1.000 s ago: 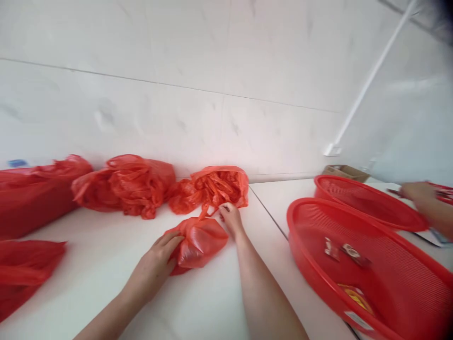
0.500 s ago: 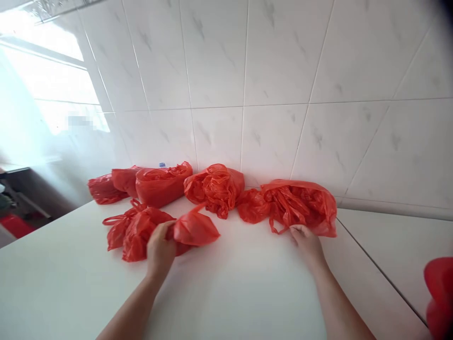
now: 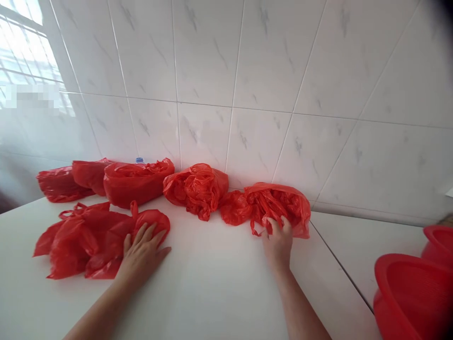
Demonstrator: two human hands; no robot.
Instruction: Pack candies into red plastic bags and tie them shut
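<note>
My left hand lies with its fingers spread over a small knotted red plastic bag, its thumb by the white table top. Beside it on the left is a loose heap of red plastic bags with tied handles. My right hand is at the front of a wide-mouthed red bag stuffed with crumpled red bags. Its fingers are parted and curved against the contents, nothing visibly gripped. A crumpled red bag sits just left of that one.
Along the tiled wall stand a bunched red bag, a full open one and a folded red stack. A blue cap shows behind them. Red plastic tubs stand at the right, past a seam in the white table.
My left hand has let go of the small red bag it gripped and now lies spread on it. My right hand has moved onto the front of the stuffed bag. The view has turned right.
</note>
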